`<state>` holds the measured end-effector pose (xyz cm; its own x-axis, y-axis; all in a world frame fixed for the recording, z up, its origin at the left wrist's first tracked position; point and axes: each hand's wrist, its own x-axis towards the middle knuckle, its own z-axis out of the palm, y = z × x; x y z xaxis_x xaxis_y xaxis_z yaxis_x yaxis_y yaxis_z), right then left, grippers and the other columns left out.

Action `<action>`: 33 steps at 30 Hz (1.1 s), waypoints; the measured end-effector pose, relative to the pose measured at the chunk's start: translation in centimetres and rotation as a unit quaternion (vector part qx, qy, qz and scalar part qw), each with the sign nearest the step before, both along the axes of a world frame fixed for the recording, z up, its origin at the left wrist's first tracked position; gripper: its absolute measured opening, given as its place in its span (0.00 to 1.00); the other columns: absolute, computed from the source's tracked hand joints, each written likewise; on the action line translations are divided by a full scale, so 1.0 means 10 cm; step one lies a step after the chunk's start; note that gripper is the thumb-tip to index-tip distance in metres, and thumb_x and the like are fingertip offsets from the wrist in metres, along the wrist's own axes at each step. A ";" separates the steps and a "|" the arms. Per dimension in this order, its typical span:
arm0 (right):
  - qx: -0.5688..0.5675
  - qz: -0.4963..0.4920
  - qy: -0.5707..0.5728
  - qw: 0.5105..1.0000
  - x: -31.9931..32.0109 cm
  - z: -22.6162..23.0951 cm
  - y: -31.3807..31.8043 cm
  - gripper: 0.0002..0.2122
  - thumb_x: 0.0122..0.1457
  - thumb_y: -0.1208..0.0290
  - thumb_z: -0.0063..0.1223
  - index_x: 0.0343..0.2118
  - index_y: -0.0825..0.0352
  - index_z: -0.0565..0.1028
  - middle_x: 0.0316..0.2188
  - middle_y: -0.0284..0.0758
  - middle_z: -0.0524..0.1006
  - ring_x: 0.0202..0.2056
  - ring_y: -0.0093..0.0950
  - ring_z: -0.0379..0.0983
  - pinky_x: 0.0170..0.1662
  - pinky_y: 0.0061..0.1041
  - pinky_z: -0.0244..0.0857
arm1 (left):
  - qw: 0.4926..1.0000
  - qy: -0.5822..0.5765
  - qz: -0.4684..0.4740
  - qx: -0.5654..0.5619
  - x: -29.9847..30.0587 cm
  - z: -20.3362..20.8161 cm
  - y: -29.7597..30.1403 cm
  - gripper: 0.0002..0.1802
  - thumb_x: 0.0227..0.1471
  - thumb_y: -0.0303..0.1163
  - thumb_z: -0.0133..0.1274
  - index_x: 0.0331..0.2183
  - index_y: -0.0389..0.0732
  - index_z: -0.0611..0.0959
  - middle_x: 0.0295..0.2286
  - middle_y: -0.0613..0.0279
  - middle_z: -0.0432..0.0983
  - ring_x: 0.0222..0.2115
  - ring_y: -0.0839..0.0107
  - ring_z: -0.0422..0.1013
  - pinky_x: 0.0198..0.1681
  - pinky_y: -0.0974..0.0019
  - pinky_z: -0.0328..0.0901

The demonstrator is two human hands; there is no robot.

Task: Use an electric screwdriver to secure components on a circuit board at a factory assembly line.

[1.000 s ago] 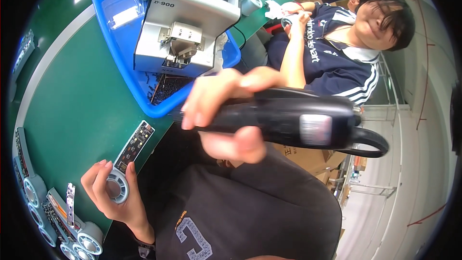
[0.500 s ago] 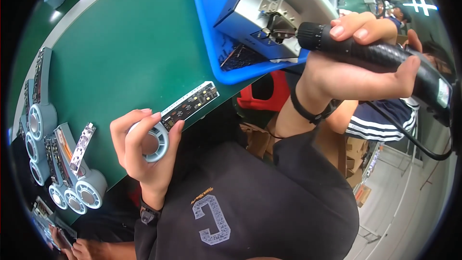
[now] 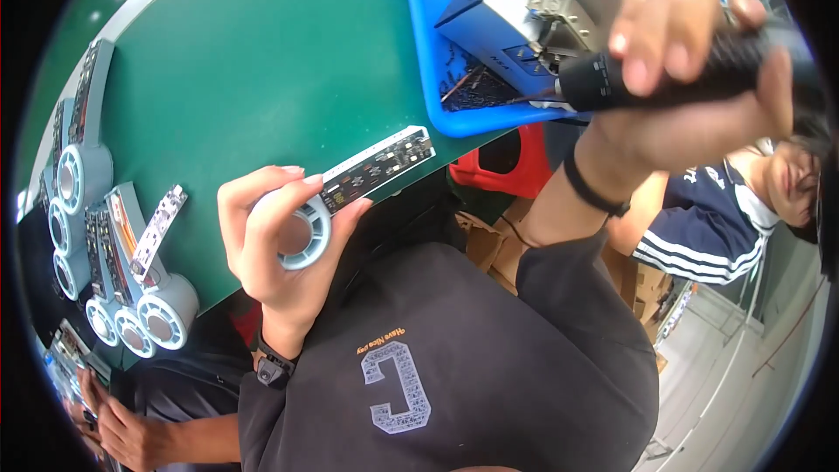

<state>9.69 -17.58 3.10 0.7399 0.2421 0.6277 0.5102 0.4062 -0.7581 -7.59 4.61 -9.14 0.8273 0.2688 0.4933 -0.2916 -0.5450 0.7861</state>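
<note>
My left hand (image 3: 271, 253) grips a light-blue housing (image 3: 322, 240) with a round, ribbed head and a straight handle. A dark circuit board (image 3: 376, 170) lies along the handle, pointing away from my fingers over the green table's edge. My right hand (image 3: 690, 79), blurred by motion, is wrapped round a black electric screwdriver (image 3: 594, 83). Its thin bit points left, beside the front of a grey screw feeder (image 3: 494, 13). That feeder stands in a blue tray (image 3: 421, 61) with loose dark screws (image 3: 476, 87) at its near corner.
Several similar light-blue housings (image 3: 166, 310) with boards lie at the table's left. A loose white strip (image 3: 160, 232) leans on one. Another person's hands (image 3: 122, 428) work at the lower left. A red stool (image 3: 516, 162) and a person in a navy striped shirt (image 3: 708, 223) are at the right.
The screwdriver's bit has come away from the feeder's mouth, toward the tray's near edge. The left hand still holds the housing. The view has shifted, and the seated person at right shows more.
</note>
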 end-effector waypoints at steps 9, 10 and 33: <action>0.007 -0.038 -0.151 0.988 -0.80 -0.15 0.35 0.26 0.64 0.43 0.54 0.46 0.64 0.66 0.22 0.25 0.68 0.18 0.21 0.63 0.28 0.27 0.60 | 0.998 -0.027 -0.017 -0.059 0.09 -0.10 0.05 0.29 0.31 0.22 0.79 0.40 0.41 0.86 0.39 0.55 0.77 0.35 0.64 0.78 0.33 0.65 0.74; 0.010 -0.035 -0.132 0.991 -0.84 -0.18 0.44 0.26 0.64 0.43 0.53 0.47 0.64 0.66 0.23 0.25 0.68 0.18 0.21 0.63 0.28 0.27 0.60 | 0.997 -0.044 -0.026 -0.053 0.08 -0.12 0.06 0.31 0.31 0.22 0.79 0.41 0.40 0.85 0.39 0.54 0.77 0.36 0.64 0.77 0.34 0.65 0.74; -0.103 0.107 -0.021 0.989 -0.89 -0.27 0.65 0.28 0.66 0.38 0.47 0.52 0.62 0.67 0.28 0.30 0.69 0.19 0.24 0.66 0.32 0.32 0.66 | 0.997 -0.059 -0.022 -0.045 0.06 -0.19 0.06 0.30 0.30 0.20 0.78 0.40 0.40 0.86 0.38 0.55 0.77 0.34 0.65 0.77 0.32 0.66 0.73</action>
<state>0.76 -11.10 0.38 0.6330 0.5157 0.5774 0.4617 0.3472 -0.8163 -6.96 5.17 -11.07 0.7775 0.2807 0.5628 -0.4065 -0.4586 0.7902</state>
